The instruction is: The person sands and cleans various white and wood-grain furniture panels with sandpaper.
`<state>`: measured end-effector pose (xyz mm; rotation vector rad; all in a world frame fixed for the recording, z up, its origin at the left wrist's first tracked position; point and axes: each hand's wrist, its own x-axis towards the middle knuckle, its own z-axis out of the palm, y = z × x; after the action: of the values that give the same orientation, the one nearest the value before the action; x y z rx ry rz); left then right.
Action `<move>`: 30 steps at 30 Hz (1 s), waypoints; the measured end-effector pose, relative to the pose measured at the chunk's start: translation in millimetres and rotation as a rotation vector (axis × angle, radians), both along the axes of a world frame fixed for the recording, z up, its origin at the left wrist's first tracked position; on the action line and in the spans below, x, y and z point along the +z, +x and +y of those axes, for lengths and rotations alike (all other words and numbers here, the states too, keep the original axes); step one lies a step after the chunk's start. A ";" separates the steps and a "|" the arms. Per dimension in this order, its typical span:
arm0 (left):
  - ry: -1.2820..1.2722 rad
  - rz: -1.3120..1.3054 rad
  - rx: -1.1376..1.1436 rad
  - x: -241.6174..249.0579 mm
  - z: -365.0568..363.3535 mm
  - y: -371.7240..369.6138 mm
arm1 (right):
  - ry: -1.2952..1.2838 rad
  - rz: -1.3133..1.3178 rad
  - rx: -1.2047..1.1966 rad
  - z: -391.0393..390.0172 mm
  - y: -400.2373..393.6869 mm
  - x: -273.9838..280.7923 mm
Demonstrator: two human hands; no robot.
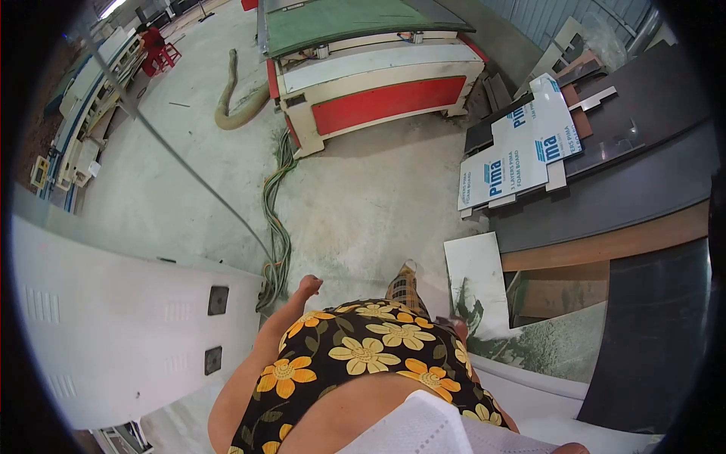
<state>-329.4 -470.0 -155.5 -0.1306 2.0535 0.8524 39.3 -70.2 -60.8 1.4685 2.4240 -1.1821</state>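
My left hand (310, 286) hangs low in front of my body, its fingers curled in with nothing visible in them. It is nearest to the bundle of green cables (277, 227) on the floor. My right hand (459, 328) shows only as a small dark blur beside my flowered top (378, 333), next to a white board (476, 272); its fingers cannot be made out. One foot in patterned cloth (405, 284) shows ahead on the concrete floor.
A white cabinet (128, 318) stands at the left. Ahead is a red and cream machine (378, 98) with a green top. Stacked panels, with a foam board sheet (522, 147), lie at the right. A seated person in red (153, 47) is far off at the upper left.
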 end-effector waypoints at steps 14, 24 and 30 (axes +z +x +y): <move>-0.137 0.134 -0.171 9.9 158.9 -183.5 | 0.412 -0.158 0.105 252.2 -125.4 -79.3; 0.197 -0.122 0.323 59.7 283.5 -301.2 | 0.208 0.226 0.366 329.3 -516.9 -81.9; 0.147 -0.164 0.565 29.5 274.3 -403.9 | 0.133 0.245 0.594 293.2 -677.6 -53.7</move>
<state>-733.3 -195.6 -126.0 -0.7000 1.8101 1.2834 -638.3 223.0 -114.5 0.5533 2.8405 -1.1164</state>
